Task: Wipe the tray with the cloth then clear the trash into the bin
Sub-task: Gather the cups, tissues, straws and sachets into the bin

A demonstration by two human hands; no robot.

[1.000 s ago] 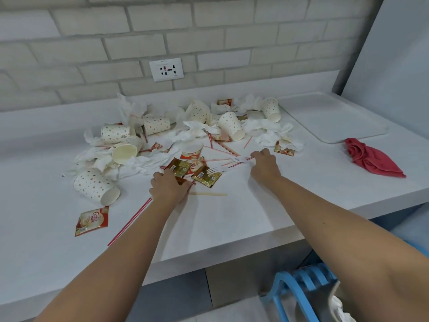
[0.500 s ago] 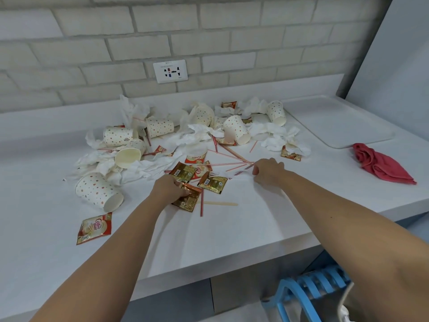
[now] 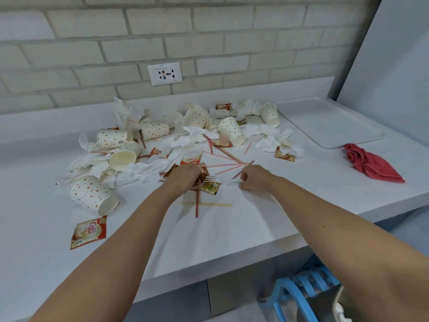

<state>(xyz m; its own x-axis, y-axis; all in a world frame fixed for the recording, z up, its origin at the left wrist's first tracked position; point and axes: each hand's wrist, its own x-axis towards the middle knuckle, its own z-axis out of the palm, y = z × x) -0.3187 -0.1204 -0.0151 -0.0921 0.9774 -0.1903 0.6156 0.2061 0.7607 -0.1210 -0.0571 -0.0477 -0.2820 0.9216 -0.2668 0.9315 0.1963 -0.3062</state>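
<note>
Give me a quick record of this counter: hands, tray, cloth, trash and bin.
left hand: grips brown sachets
right hand: pinches what looks like a white fork
tray: bare, far right
cloth: red, crumpled, in front of the tray
trash: cups, napkins, straws scattered on counter
bin: blue, below counter edge

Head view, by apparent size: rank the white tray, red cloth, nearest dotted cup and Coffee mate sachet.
1. white tray
2. red cloth and nearest dotted cup: they look about alike, and the cup is nearer the camera, so unranked
3. Coffee mate sachet
</note>
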